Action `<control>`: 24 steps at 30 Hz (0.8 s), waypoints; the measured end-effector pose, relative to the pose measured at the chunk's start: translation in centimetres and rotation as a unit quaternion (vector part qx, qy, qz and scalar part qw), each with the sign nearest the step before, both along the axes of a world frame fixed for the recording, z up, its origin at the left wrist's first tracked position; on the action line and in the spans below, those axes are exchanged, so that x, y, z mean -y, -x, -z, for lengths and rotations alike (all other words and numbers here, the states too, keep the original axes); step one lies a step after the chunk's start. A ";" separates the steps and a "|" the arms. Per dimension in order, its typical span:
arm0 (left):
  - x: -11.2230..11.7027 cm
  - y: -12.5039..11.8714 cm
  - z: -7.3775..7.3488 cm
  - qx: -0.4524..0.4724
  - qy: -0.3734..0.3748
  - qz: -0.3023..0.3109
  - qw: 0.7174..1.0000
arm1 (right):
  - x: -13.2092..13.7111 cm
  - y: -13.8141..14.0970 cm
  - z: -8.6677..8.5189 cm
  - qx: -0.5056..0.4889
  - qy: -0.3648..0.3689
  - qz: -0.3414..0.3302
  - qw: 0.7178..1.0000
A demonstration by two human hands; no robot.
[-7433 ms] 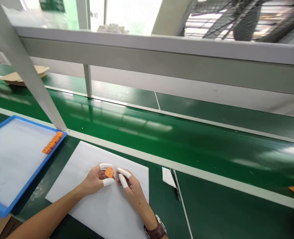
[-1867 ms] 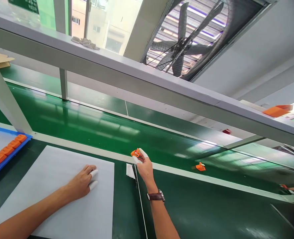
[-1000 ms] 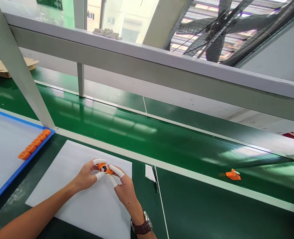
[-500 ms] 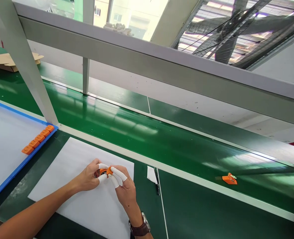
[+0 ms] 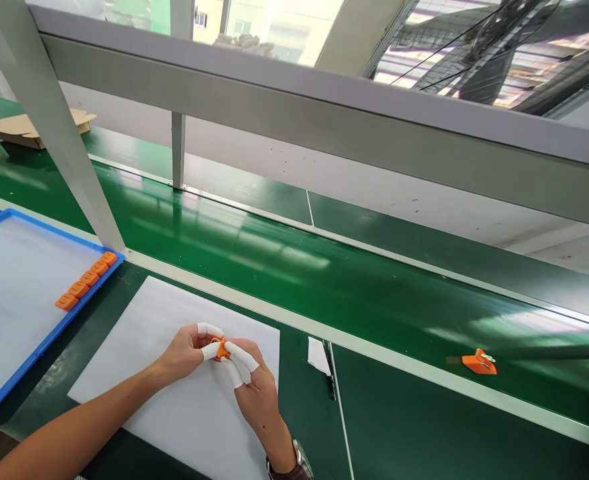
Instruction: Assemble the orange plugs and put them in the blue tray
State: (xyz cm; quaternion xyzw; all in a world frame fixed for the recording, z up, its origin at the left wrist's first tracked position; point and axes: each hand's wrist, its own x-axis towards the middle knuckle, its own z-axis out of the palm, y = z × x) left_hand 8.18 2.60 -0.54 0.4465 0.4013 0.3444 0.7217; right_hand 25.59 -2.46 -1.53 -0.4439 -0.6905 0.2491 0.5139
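Note:
Between my two hands is a small orange plastic part [image 5: 221,348], held above a white sheet [image 5: 174,410]. My left hand [image 5: 188,348] grips its left side, with white finger cots on thumb and forefinger. From the right, my right hand [image 5: 255,377] pinches the same part with white-covered fingertips. The fingers hide most of it, so its exact kind is unclear. A row of several similar orange parts [image 5: 88,278] lies along the right edge of a blue-rimmed tray [image 5: 39,358] at the left.
A black, thin tool [image 5: 331,380] and a white scrap [image 5: 318,355] lie right of the sheet. Another orange piece [image 5: 479,362] rests on the green belt [image 5: 254,267] at right. A grey frame post [image 5: 82,160] and a cardboard box [image 5: 29,130] stand at left.
The orange part has turned between my fingers, and its dark face shows less now. My left thumb and forefinger have come in closer around it. The whole view has shifted slightly.

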 end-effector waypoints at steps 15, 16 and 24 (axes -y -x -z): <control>-0.4 0.9 -0.7 -0.032 -0.099 0.119 0.987 | -0.3 -0.1 0.4 0.039 -0.021 -0.013 0.999; -0.3 0.9 -0.6 -0.039 -0.105 0.126 0.986 | -0.3 -0.1 0.4 0.026 0.004 -0.025 0.999; -0.3 0.8 -0.6 -0.078 -0.117 0.153 0.978 | -0.4 -1.8 0.6 -0.168 0.301 -0.025 0.938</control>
